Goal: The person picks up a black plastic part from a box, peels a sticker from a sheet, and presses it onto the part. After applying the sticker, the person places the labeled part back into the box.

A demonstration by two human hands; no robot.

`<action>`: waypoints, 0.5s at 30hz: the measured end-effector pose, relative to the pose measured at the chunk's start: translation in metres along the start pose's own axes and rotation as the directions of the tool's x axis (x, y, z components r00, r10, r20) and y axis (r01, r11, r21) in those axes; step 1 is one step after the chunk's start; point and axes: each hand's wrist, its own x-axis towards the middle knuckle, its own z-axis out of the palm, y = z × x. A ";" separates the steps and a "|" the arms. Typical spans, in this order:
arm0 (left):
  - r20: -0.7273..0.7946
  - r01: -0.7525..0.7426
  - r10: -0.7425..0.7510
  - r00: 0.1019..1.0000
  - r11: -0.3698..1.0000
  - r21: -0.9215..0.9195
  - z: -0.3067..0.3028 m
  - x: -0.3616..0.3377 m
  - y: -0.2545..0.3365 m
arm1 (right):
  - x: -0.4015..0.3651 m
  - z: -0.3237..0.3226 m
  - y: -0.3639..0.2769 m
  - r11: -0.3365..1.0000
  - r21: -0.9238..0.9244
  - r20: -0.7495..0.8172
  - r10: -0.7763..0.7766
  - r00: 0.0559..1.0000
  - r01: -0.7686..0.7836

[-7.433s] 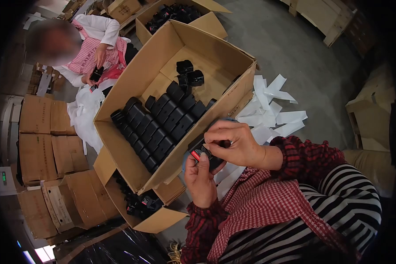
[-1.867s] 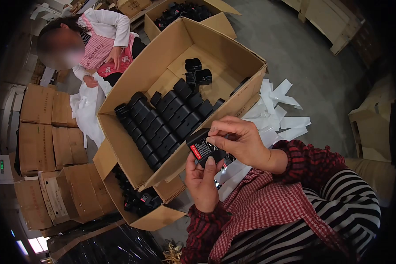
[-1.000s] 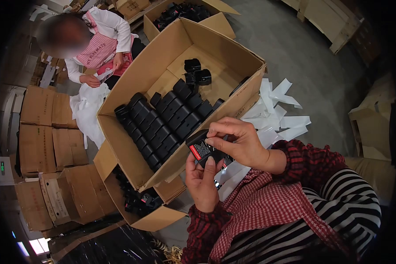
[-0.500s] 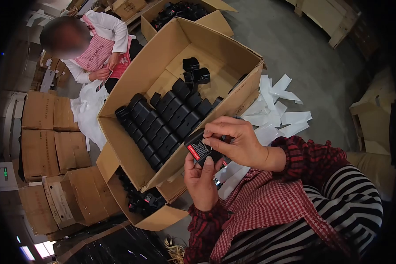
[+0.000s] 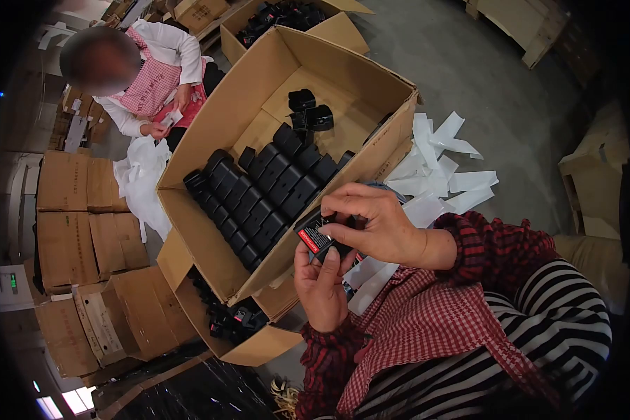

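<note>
A small black plastic part with a red and black printed label is between my two hands, in front of the large carton. From below, my left hand grips it, thumb on the near side and fingers behind. My right hand is closed at the part's upper edge, thumb and forefinger bent together beside the label. The curled fingers hide much of the part. Beyond my hands, rows of similar black plastic parts lie inside the open carton.
White paper strips lie scattered right of the carton. Smaller boxes of black parts stand below and behind it. A co-worker sits at upper left beside white sheeting. Stacked cartons line the left.
My right thumb and fingers have shifted slightly at the label's edge, while my left hand keeps its hold. The co-worker's hands have moved apart, showing a small pale piece.
</note>
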 end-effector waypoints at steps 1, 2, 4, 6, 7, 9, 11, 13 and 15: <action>-0.006 0.002 -0.002 1.000 1.000 -0.002 -0.001 0.000 0.000 | 0.000 0.000 -0.001 0.999 0.009 0.016 0.042 0.999 -0.042; -0.011 0.004 -0.004 1.000 1.000 -0.004 -0.001 0.000 -0.001 | 0.000 0.000 0.000 0.999 0.010 0.016 0.042 0.999 -0.043; -0.011 0.005 -0.006 1.000 1.000 -0.001 -0.003 0.000 -0.001 | 0.000 0.000 0.003 0.999 -0.003 0.033 0.037 0.999 -0.037; -0.012 0.007 -0.007 1.000 1.000 0.001 -0.003 0.000 -0.002 | 0.002 -0.001 0.001 0.999 0.005 0.043 0.044 0.998 -0.044; -0.016 0.004 -0.004 1.000 1.000 0.014 -0.002 -0.001 -0.001 | 0.003 -0.002 0.001 0.999 0.012 0.050 0.049 0.998 -0.050; -0.018 0.003 -0.002 1.000 1.000 0.024 -0.001 0.000 -0.001 | 0.004 -0.003 0.000 0.999 -0.001 0.064 0.052 0.997 -0.052; -0.030 0.010 -0.009 0.999 1.000 0.018 -0.001 0.000 -0.001 | 0.005 -0.004 0.000 0.998 -0.013 0.078 0.055 0.995 -0.054; -0.030 0.006 -0.005 1.000 1.000 0.030 -0.004 0.000 -0.003 | 0.005 -0.004 0.000 0.998 0.010 0.094 0.056 0.994 -0.057; -0.032 0.001 0.000 0.999 0.999 0.044 -0.004 0.000 -0.003 | 0.006 -0.005 0.000 0.995 0.031 0.113 0.092 0.989 -0.097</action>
